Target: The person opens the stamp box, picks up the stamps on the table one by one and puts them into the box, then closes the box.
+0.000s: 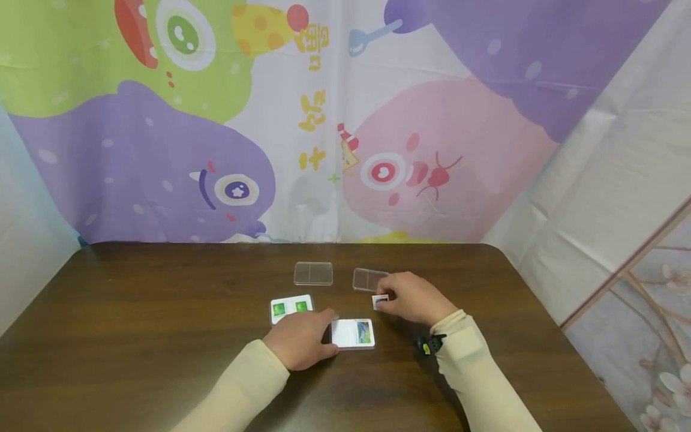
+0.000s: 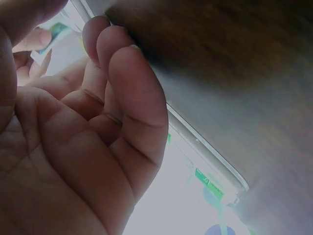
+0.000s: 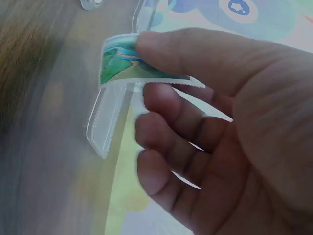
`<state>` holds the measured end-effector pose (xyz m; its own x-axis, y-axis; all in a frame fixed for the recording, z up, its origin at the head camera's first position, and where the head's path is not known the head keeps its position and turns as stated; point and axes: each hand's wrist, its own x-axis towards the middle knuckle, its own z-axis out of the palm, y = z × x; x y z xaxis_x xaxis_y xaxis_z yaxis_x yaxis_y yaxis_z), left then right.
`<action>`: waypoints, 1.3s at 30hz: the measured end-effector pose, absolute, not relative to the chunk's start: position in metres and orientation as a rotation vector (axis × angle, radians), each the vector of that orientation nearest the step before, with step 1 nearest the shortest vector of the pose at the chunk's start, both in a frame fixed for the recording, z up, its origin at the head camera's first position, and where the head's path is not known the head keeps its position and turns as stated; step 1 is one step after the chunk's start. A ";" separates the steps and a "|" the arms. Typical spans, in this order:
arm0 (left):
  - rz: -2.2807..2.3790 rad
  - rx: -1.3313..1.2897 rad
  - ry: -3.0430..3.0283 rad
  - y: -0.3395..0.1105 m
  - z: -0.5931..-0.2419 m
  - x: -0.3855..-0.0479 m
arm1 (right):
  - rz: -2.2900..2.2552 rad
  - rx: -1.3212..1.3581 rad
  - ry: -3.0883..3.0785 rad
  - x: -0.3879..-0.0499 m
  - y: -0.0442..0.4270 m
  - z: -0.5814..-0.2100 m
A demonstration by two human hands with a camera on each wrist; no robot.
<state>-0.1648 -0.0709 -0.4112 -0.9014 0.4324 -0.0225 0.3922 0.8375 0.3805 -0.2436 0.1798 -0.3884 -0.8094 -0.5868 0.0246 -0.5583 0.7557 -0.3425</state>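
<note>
My right hand pinches a postage stamp between thumb and fingertips. In the right wrist view the stamp shows a green landscape and a perforated edge. My left hand holds the left side of a flat clear case, its thumb and a finger at the near and far corners. This case has a white backing and one blue-green stamp in its right half. Partly behind my left hand lies a second case with two green stamps. The left wrist view shows the other left fingers bent.
Two clear plastic lids lie farther back on the dark wooden table. The right one is just beyond my right hand. A cartoon-printed cloth hangs behind the table's far edge.
</note>
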 end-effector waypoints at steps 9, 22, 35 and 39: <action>0.575 0.665 2.902 -0.071 -0.411 -0.164 | -0.449 -0.910 2.950 -0.242 0.172 -0.390; 0.577 0.670 2.893 -0.070 -0.412 -0.164 | -0.518 -0.980 2.956 -0.240 0.169 -0.391; 0.578 0.675 2.899 -0.071 -0.414 -0.166 | -0.671 -1.010 2.923 -0.235 0.159 -0.388; 0.583 0.677 2.910 -0.072 -0.414 -0.167 | -0.749 -0.998 2.825 -0.230 0.152 -0.386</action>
